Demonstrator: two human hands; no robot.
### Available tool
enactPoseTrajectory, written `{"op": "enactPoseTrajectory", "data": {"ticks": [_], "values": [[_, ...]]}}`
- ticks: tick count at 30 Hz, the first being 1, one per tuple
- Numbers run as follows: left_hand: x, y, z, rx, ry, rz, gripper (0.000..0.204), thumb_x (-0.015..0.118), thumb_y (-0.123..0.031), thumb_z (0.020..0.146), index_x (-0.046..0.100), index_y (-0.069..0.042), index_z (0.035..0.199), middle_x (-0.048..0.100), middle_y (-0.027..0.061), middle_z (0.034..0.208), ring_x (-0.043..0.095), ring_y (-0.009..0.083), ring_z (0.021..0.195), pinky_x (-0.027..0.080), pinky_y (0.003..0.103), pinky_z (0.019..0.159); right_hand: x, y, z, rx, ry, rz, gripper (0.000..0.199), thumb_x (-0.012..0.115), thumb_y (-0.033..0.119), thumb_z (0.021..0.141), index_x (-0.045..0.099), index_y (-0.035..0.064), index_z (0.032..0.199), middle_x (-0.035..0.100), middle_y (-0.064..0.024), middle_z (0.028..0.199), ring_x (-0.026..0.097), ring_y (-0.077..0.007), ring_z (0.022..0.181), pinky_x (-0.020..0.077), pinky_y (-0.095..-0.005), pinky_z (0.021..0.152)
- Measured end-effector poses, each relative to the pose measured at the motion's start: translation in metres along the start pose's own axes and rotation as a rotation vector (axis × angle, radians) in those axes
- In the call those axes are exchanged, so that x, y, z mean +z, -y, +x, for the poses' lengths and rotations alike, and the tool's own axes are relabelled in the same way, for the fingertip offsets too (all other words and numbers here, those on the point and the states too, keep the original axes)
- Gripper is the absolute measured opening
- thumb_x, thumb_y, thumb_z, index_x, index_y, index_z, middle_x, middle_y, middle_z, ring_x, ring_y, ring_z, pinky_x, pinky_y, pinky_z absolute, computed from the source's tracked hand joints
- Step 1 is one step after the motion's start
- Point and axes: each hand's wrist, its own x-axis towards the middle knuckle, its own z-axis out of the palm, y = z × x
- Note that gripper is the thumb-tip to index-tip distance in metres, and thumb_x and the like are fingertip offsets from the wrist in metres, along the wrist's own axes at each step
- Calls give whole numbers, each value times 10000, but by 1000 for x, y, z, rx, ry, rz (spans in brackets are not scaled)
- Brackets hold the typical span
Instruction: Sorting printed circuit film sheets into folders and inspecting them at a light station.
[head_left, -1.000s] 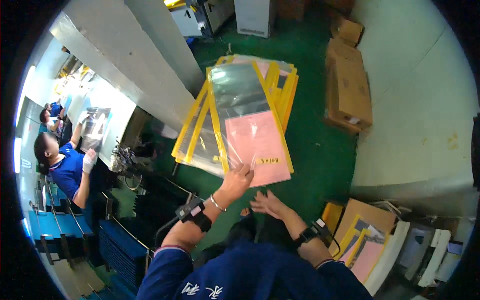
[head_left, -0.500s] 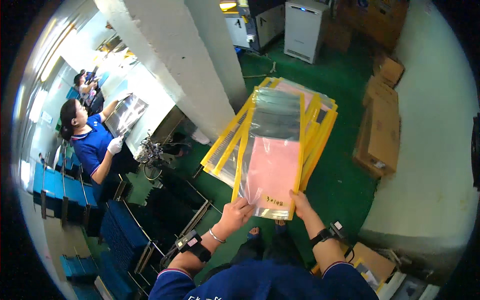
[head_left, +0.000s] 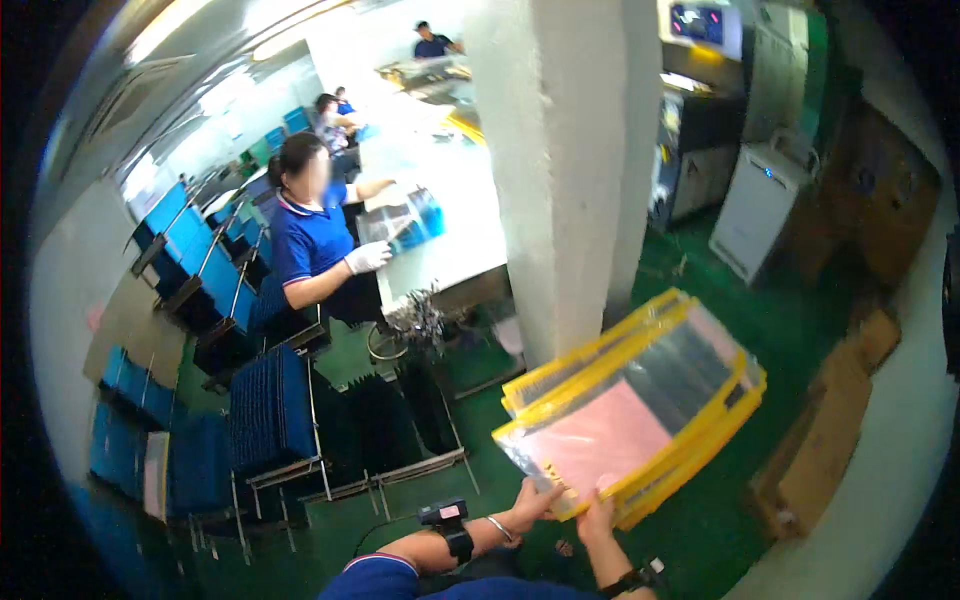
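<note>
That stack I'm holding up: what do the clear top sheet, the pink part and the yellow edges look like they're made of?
Clear top sheet: looks like glossy plastic film, since it is see-through and glares grey. Pink part: matte, flat, probably paper or thin card under the film; can't tell which. Yellow edges: opaque smooth strips, likely plastic or coated card. Both hands, left and right, grip the stack's lower corner.
</note>
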Motion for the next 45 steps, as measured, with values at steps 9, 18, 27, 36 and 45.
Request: {"op": "enactPoseTrajectory", "data": {"ticks": [9,18,27,36,45], "values": [[-16,1,41,555,-308,45,489,594,-173,798,411,-16,1223,639,149,838,628,211,735,500,331,683,-26,56,-2,336,353,-297,350,465,259,925,386,54,1197,540,-138,1075,557,-277,931,484,-453,833],[-19,82,0,216,176,663,364,620,-337,744,631,-5,892,628,190,869,610,276,795,481,382,713,-124,0,-11,527,283,-646,365,595,159,814,493,49,1147,561,-94,999,567,-181,879,494,-298,692],[-35,112,-133,486,456,833,274,591,-267,750,625,-19,862,604,209,774,596,349,742,466,418,654,-141,-55,-13,187,609,-1370,299,641,130,762,581,13,1030,626,-113,769,600,-178,608,471,-290,484],[-117,120,-213,534,87,757,384,556,-266,792,545,-19,1086,606,207,962,580,359,907,472,421,775,-106,-112,-11,-216,851,-1876,313,685,236,713,635,39,951,650,-153,916,622,-268,866,485,-354,755],[-237,234,-423,353,-338,613,365,609,-277,743,588,-9,989,620,210,869,601,365,853,478,439,731,-46,-275,-150,-128,1867,-2138,276,641,240,778,617,41,968,645,-120,845,630,-239,791,507,-347,703]]}}
